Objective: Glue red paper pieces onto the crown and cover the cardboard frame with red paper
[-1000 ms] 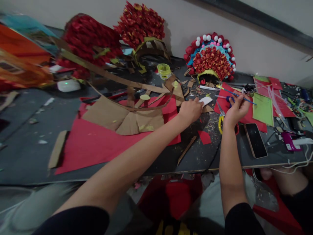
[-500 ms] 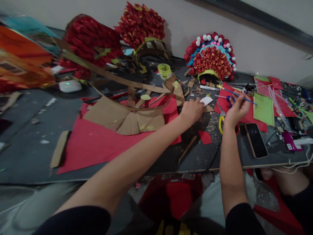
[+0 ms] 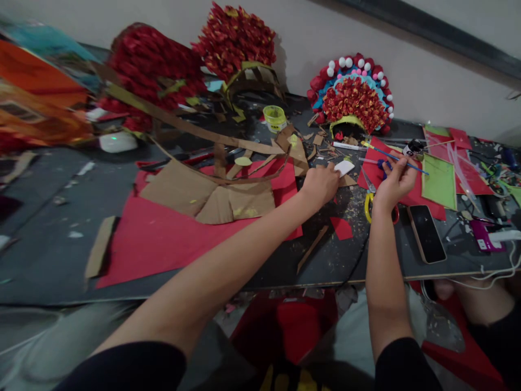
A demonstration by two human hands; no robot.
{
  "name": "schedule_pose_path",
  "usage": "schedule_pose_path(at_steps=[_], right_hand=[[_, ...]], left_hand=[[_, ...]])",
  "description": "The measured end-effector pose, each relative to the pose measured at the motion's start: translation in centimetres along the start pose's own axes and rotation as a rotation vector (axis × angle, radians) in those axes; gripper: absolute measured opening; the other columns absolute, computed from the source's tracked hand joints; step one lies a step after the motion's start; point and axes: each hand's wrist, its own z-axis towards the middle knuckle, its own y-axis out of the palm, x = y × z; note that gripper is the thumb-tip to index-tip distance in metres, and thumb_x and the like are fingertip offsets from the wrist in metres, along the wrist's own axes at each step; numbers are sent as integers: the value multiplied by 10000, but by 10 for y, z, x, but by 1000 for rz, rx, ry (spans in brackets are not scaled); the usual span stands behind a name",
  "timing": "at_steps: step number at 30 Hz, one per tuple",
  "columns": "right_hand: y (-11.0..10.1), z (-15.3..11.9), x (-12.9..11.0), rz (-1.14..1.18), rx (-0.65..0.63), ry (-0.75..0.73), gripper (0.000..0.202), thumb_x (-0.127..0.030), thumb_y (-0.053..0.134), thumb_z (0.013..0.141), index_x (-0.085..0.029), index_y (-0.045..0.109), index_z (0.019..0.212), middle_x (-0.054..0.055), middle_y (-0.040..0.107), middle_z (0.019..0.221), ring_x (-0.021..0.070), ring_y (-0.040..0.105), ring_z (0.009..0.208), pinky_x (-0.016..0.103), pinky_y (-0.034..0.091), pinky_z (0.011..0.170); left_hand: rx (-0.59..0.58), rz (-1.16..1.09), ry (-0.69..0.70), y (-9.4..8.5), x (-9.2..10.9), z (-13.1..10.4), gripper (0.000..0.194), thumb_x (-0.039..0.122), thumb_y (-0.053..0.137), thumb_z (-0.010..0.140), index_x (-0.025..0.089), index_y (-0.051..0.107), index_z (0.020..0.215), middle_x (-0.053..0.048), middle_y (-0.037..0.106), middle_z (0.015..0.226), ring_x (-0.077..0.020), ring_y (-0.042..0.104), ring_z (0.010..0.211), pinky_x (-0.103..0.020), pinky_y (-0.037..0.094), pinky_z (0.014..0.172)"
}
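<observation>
My left hand is closed on a small flat white piece just above the table; its exact kind does not show. A thin blue paintbrush with a yellow tip sits between the fingers of my right hand, the tip pointing left toward the white piece but apart from it. Below that hand lie scissors with yellow and red handles, partly hidden by my wrist. Just beyond the fingers is a small dark bottle. A white marker rests behind the white piece.
Red paper and folded cardboard spread at left. A yellow paint tub stands behind. Decorated red headdresses line the wall. A phone lies by the right front edge, near another person's arm.
</observation>
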Motion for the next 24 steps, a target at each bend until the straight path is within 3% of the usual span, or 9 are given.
schedule_pose_path(at_steps=[24], right_hand=[[-1,0,2,20,-4,-3,216,-406,417,914,-212,513,902,27,667,934,119,686,838,320,600,746]], left_hand=[[14,4,20,0,0,1,411,216,269,977,109,614,1173,-189,589,1174,-311,625,977,-357,465,711]])
